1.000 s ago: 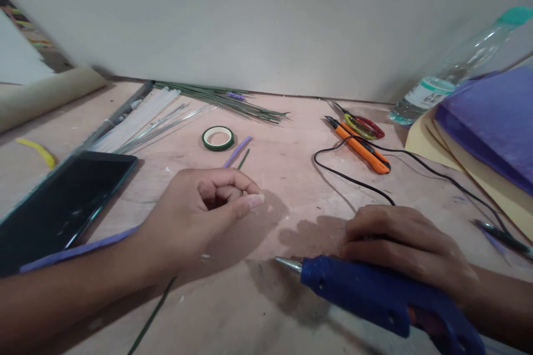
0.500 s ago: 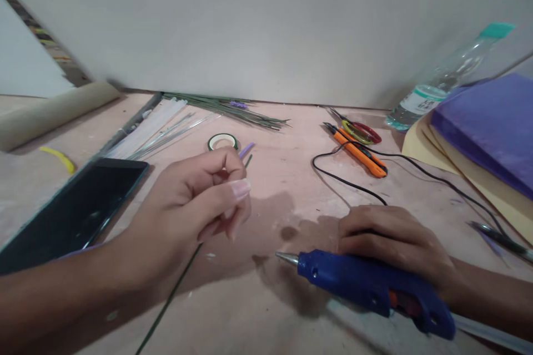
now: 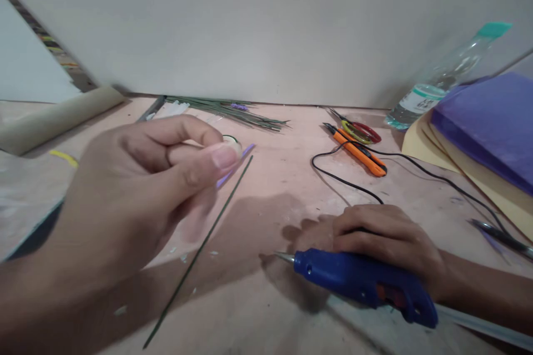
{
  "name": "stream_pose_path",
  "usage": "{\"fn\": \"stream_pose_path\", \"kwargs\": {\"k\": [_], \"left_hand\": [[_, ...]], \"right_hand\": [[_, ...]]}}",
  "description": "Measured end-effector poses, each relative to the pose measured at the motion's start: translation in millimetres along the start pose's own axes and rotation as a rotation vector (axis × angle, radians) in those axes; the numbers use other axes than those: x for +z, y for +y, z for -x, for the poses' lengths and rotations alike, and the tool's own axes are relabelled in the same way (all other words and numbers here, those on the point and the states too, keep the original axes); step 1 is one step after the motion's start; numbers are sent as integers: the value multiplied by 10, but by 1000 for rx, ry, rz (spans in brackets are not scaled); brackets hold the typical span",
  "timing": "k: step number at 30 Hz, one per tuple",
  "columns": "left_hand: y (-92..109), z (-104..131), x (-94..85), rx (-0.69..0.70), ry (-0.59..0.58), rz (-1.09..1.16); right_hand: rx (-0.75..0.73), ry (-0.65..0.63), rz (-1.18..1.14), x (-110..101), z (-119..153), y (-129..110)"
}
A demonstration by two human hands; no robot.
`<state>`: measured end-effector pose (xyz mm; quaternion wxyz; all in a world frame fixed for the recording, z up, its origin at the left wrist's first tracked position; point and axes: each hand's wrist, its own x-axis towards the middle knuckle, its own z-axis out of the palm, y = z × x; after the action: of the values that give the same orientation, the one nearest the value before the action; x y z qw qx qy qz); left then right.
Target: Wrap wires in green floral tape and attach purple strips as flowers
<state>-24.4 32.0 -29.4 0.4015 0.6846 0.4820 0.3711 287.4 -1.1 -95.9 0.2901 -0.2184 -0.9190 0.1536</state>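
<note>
My left hand is raised at the left, thumb and index finger pinched; anything between them is too small to make out, and its lower fingers are blurred. Beneath it a thin green stem lies slantwise on the table, beside a purple strip. At the right my right hand is wrapped over a blue glue gun, whose metal nozzle points left. A clear glue stick sticks out of the gun's back end. Part of a green tape roll shows behind the left fingertips.
An orange cutter, scissors and the black cord lie beyond the right hand. Green stems lie along the back wall. A bottle, purple sheets and a pen are at the right; a cardboard tube is at the left.
My left hand has come nearer the camera and left, covering most of the phone and baring more of the green stem. My right hand and the glue gun have shifted slightly left.
</note>
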Motion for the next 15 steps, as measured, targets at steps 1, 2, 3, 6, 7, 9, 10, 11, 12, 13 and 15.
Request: {"fn": "stream_pose_path", "kwargs": {"k": [1, 2, 3, 6, 7, 9, 10, 11, 12, 13, 15], "left_hand": [[-11, -23, 17, -32, -42, 60], [-30, -48, 40, -59, -81, 114], [-60, -75, 65, -68, -95, 138], [-204, -151, 128, -17, -188, -44], [-262, -170, 142, 32, -234, -143], [-371, -194, 160, 123, -328, -330], [-416, -198, 168, 157, -360, -408], [-452, -198, 177, 178, -381, -474], [-480, -196, 187, 191, -390, -527], [-499, -192, 199, 202, -398, -565], [-519, -185, 223, 213, -419, -596]], "right_hand": [[8, 8, 2, 12, 13, 4], [12, 14, -6, 24, 26, 8], [18, 19, -18, 36, 38, 13], [22, 15, -44, 48, 53, 20], [20, 8, -33, 42, 50, 20], [6, -12, -4, 24, 39, 17], [0, -25, 4, 16, 36, 16], [0, -32, 6, 14, 38, 17], [2, -30, 0, 16, 44, 20], [8, -24, -10, 24, 55, 25], [16, -14, -24, 48, 82, 39]]}}
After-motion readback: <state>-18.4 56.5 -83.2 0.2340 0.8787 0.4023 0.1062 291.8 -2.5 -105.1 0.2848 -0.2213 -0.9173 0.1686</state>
